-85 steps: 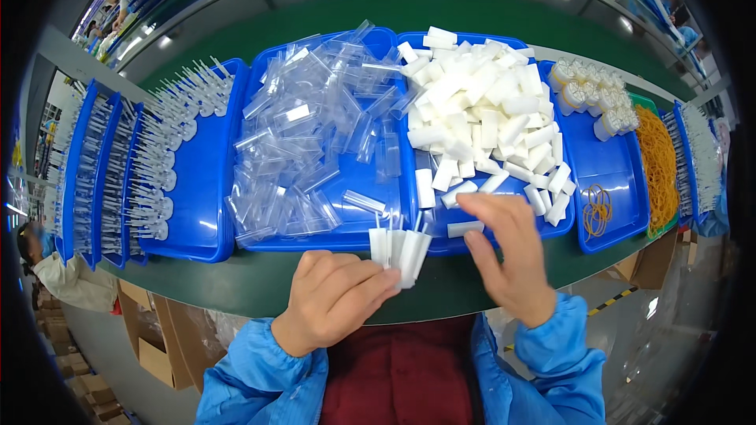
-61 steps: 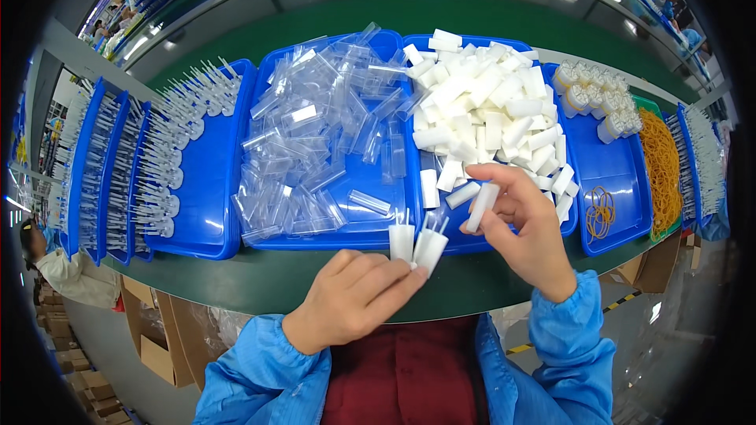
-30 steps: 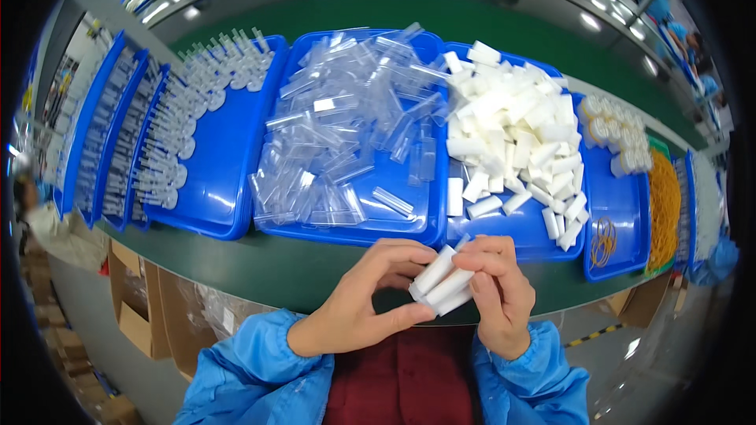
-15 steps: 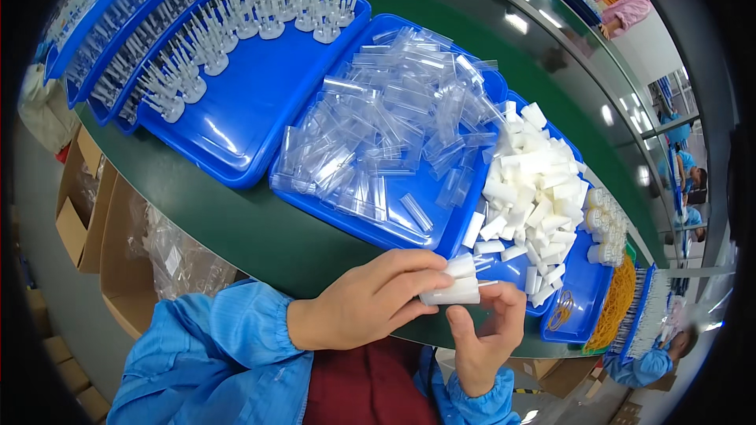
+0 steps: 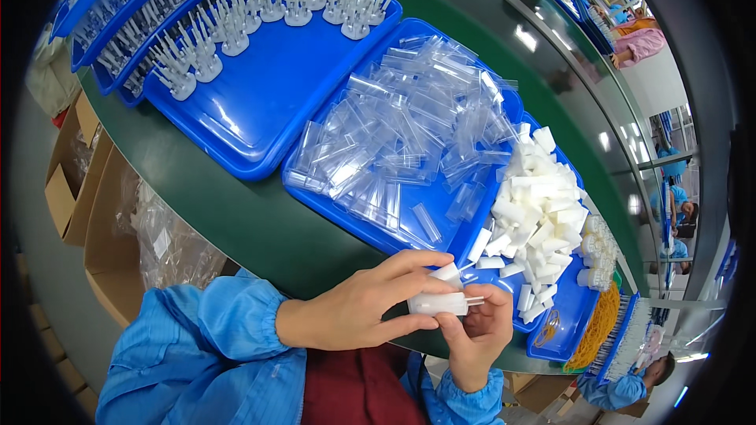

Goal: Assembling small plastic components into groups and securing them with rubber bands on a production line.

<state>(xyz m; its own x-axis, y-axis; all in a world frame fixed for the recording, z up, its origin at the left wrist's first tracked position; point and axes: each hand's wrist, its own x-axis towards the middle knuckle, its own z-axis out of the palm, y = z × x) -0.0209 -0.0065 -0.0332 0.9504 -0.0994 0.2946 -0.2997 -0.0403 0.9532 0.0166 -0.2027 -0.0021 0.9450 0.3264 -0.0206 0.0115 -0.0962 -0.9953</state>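
My left hand (image 5: 358,303) has its thumb and fingers closed around a white cylindrical piece (image 5: 435,304) with a translucent end. Thin clear rods (image 5: 474,301) stick out of its right end. Beside it, under my left fingertips, is a second white piece (image 5: 447,274). My right hand (image 5: 479,338) pinches at the rod end, its thumb below and curled fingers above. Both hands are just in front of a blue tray (image 5: 386,238) of loose clear plastic sleeves (image 5: 409,122). White foam-like pieces (image 5: 535,205) are heaped to the right.
At the left, a blue tray (image 5: 260,83) bears upright clear pronged parts (image 5: 295,4), with more stacked trays beyond. Rightward are translucent round parts (image 5: 597,252), yellow rubber bands (image 5: 596,327) and another pronged-part tray. Cardboard boxes (image 5: 110,260) stand below the green table. Other people sit far right.
The white cylinder has turned level and shifted left, and its rods show more clearly. My right fingers have closed in around the rod end. The whole view has shifted slightly.
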